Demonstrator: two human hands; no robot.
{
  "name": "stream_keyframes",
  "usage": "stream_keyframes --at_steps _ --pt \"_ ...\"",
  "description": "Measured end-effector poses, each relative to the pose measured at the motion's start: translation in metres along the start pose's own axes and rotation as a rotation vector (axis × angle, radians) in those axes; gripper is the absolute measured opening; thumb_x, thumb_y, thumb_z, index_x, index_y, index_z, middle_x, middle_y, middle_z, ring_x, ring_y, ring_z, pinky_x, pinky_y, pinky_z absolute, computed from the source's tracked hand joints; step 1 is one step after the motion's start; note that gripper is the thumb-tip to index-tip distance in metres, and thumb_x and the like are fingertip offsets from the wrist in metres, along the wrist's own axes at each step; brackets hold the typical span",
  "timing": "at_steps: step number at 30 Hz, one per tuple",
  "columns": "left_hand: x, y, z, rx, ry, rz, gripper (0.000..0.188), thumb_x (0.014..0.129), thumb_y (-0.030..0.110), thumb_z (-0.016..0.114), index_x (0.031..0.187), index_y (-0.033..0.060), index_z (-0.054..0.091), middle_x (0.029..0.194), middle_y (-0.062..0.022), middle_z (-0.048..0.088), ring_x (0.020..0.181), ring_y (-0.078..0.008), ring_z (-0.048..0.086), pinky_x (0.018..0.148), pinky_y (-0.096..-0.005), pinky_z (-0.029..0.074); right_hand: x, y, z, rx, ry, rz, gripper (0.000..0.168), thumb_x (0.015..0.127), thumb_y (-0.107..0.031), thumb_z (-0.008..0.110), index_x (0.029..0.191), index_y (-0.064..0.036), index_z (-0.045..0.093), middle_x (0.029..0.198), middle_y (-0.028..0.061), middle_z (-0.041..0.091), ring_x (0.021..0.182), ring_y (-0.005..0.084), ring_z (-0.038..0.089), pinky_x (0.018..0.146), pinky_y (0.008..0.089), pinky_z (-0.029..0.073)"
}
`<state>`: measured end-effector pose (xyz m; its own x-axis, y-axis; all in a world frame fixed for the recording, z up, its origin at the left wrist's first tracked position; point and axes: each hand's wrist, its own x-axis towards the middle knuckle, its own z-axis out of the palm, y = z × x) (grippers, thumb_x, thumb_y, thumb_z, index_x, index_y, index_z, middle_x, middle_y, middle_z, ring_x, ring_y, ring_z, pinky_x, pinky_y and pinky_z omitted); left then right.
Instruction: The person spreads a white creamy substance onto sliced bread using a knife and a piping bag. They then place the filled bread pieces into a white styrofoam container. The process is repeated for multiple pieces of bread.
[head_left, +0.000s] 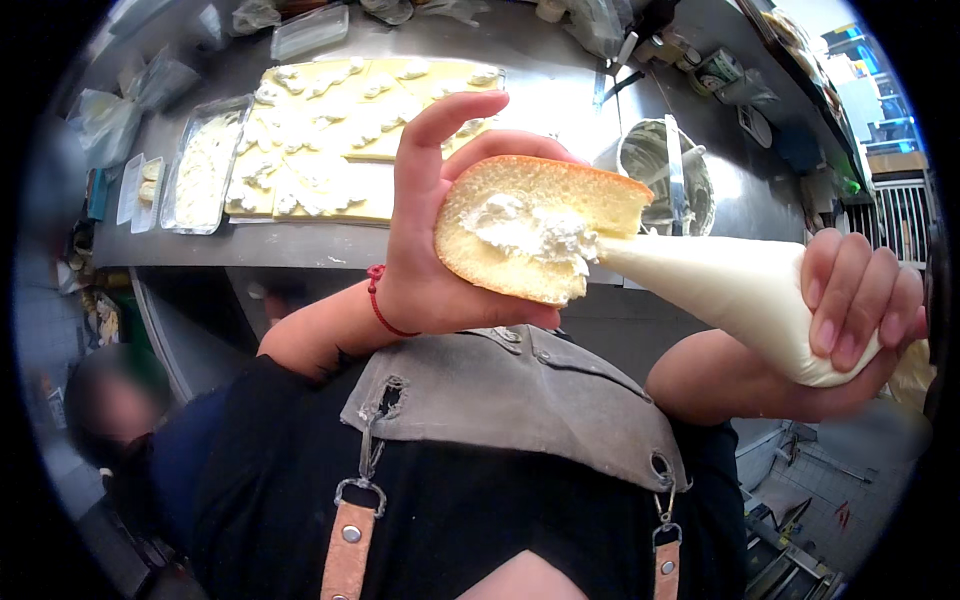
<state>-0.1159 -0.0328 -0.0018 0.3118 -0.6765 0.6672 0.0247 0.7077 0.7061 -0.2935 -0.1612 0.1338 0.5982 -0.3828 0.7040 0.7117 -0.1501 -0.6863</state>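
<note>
Near chest height, my left hand (427, 277) grips a piece of golden-crusted sponge bread (465, 247) around its edge, its pale crumb facing up at me. White cream (525, 225) lies in an uneven mound across the crumb. My right hand (855, 300) is wrapped around the full, wide end of a piping bag (705, 285) filled with pale cream. The bag's narrow tip touches the cream at the bread's right side, where the exact opening is hidden. A red cord bracelet (373, 289) circles my left wrist.
Yellow sponge sheets (300, 165) dotted with cream cover part of the steel table (300, 255). To their left are a clear tray of cream (202, 172) and a small box (148, 191). A cream-smeared bucket (694, 180) stands behind the bag. Another person (120, 405) is at lower left.
</note>
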Motion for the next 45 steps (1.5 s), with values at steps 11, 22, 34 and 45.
stream_keyframes --at_steps 11,22,34,45 --pt "0.008 -0.01 0.039 -0.204 0.118 -0.263 0.131 0.056 0.032 0.094 0.149 0.0096 0.005 0.13 -0.0189 0.05 0.119 -0.0314 0.055 0.098 -0.0435 0.05 -0.011 -0.021 -0.033 0.001 0.034 -0.017 0.025 0.099 -0.022 0.029 0.079 -0.014 0.041 0.062 -0.0017 0.042 0.051 0.009 0.04 0.066 0.0268 0.035" --pt "0.001 -0.025 0.047 -0.756 0.192 -0.464 0.103 0.076 0.03 0.082 0.148 0.0081 0.012 0.128 -0.0216 0.054 0.112 -0.0311 0.061 0.093 -0.0403 0.053 -0.012 -0.013 -0.046 -0.094 0.006 -0.072 0.025 0.1 -0.025 0.033 0.081 -0.015 0.044 0.062 -0.0029 0.043 0.053 0.0085 0.042 0.067 0.0266 0.035" --pt "0.0 -0.015 0.036 -0.506 0.259 -0.482 0.11 0.07 0.04 0.084 0.15 0.0077 0.015 0.145 -0.0176 0.039 0.13 -0.029 0.047 0.105 -0.0504 0.044 -0.01 -0.002 -0.042 -0.298 -0.036 -0.124 0.033 0.102 -0.033 0.031 0.079 -0.017 0.048 0.064 -0.0039 0.047 0.057 0.009 0.048 0.069 0.0274 0.038" --pt "-0.034 -0.049 -0.051 -0.897 0.596 -0.471 0.06 0.094 0.048 0.055 0.14 0.0117 0.044 0.138 -0.0102 0.052 0.125 -0.0277 0.051 0.112 -0.0525 0.033 -0.026 0.101 -0.075 -0.782 0.626 -0.171 0.032 0.103 -0.03 0.039 0.081 -0.01 0.05 0.068 0.0029 0.052 0.06 0.0147 0.052 0.065 0.0323 0.046"
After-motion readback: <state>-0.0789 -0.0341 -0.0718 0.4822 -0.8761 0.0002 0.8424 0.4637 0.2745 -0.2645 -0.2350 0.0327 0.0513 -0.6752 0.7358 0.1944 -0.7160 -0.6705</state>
